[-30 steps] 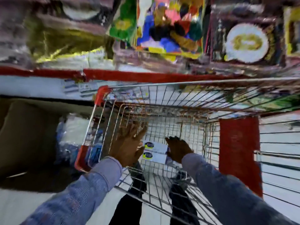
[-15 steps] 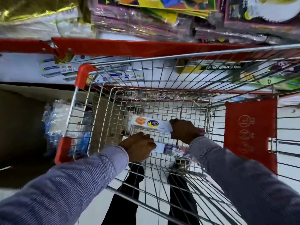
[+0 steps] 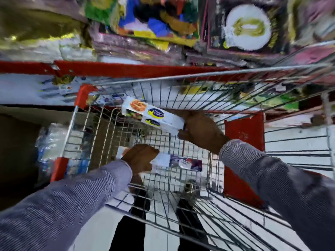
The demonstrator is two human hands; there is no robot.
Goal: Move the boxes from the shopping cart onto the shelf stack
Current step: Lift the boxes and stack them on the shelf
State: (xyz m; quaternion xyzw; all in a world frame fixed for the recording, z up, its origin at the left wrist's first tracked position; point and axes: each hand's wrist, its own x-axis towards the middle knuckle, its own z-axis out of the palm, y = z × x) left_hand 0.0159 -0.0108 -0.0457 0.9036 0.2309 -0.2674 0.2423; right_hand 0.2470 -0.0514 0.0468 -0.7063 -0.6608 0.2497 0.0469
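Note:
My right hand (image 3: 200,132) grips the right end of a long white box (image 3: 150,114) with a blue-and-yellow logo and a food picture, held up at the height of the wire shopping cart's (image 3: 181,82) rim; it looks like two boxes stacked. Lower in the cart basket, my left hand (image 3: 140,158) is closed on another white box (image 3: 174,162) with a blue and red end, lying near the cart floor. The shelf (image 3: 126,69) with a red front edge runs just beyond the cart.
Colourful packaged goods (image 3: 157,24) fill the shelf above the red edge. A red plastic panel (image 3: 243,151) is on the cart's right side, red corner guards (image 3: 83,95) on its left. Plastic-wrapped bundles (image 3: 52,142) lie on the floor at left. My legs show below the cart.
My right hand has lifted its white box from deep in the basket up to the cart rim. My left hand stays low, closed on the other box.

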